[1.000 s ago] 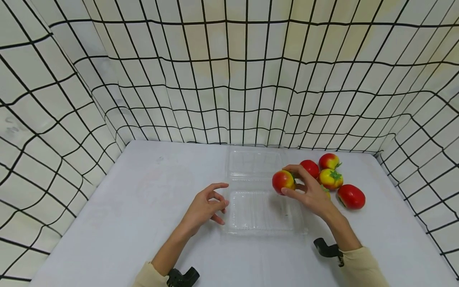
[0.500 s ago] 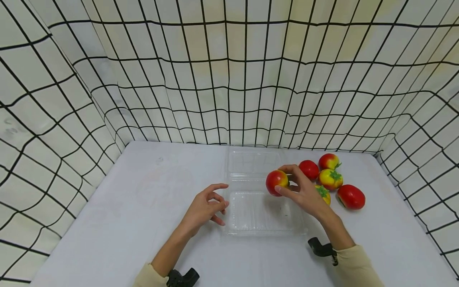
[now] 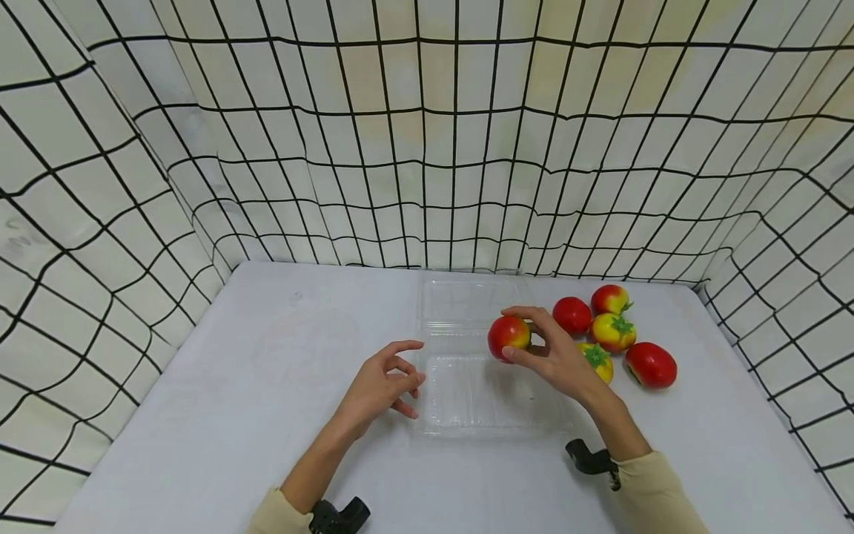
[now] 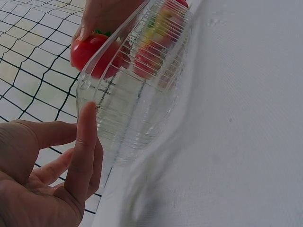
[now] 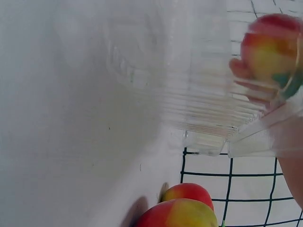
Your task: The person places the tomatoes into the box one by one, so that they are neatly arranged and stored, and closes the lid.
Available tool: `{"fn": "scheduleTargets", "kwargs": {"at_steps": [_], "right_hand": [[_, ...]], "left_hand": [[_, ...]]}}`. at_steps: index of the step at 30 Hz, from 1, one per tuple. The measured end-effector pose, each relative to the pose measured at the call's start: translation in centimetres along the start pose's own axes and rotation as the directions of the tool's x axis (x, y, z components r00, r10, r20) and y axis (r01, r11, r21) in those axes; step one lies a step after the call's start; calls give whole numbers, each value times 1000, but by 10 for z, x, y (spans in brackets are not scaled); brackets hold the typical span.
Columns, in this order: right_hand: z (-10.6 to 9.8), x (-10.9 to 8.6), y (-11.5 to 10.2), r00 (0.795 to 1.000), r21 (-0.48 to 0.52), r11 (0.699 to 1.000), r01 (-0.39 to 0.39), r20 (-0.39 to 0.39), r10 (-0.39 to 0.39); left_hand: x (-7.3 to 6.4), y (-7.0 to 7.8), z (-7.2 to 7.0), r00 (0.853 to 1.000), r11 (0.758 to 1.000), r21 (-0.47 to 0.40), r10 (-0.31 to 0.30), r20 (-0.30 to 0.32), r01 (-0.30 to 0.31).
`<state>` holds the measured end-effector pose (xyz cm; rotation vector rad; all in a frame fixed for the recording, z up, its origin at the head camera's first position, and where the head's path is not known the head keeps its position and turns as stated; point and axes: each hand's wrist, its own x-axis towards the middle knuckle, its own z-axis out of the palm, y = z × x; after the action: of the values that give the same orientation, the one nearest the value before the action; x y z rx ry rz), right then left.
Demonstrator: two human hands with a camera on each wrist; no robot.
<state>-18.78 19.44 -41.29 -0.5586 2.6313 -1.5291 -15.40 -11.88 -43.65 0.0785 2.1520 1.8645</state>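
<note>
My right hand [image 3: 557, 363] pinches a red-and-yellow tomato [image 3: 505, 337] between thumb and fingers, above the right part of a clear plastic clamshell box [image 3: 467, 429]. The box lies opened out on the table, its lid [image 3: 467, 300] spread toward the back. The left hand [image 3: 376, 386] is beside the box's left edge with loosely bent fingers and nothing in its grasp. In the left wrist view a fingertip [image 4: 88, 111] overlaps the rim of the box [image 4: 137, 113]; whether it touches I cannot tell. The held tomato appears through the clear plastic in the right wrist view [image 5: 270, 49].
To the right of the box is a group of several tomatoes: a red one [image 3: 571, 317], a red-yellow one [image 3: 610, 300], a yellow one [image 3: 612, 331] and a large red one [image 3: 650, 365]. Black netting [image 3: 454, 163] over pale walls surrounds the white table [image 3: 300, 319].
The right hand has carried its tomato leftward, from the box's right edge to further over the box. One yellow tomato behind it has come into fuller view. The left hand stays put.
</note>
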Motion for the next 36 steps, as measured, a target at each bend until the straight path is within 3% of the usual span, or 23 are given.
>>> {"fn": "scheduleTargets", "kwargs": {"at_steps": [10,36], "right_hand": [[6,3,-3,996,42,999,28,79,-32],[24,8,-9,998,9,1000,-2,62,1]], "left_hand": [[0,0,-1,1000,1000,-5,3,-2,-3],[-1,1,-2,1000,1000,-7,3,24,-2]]}}
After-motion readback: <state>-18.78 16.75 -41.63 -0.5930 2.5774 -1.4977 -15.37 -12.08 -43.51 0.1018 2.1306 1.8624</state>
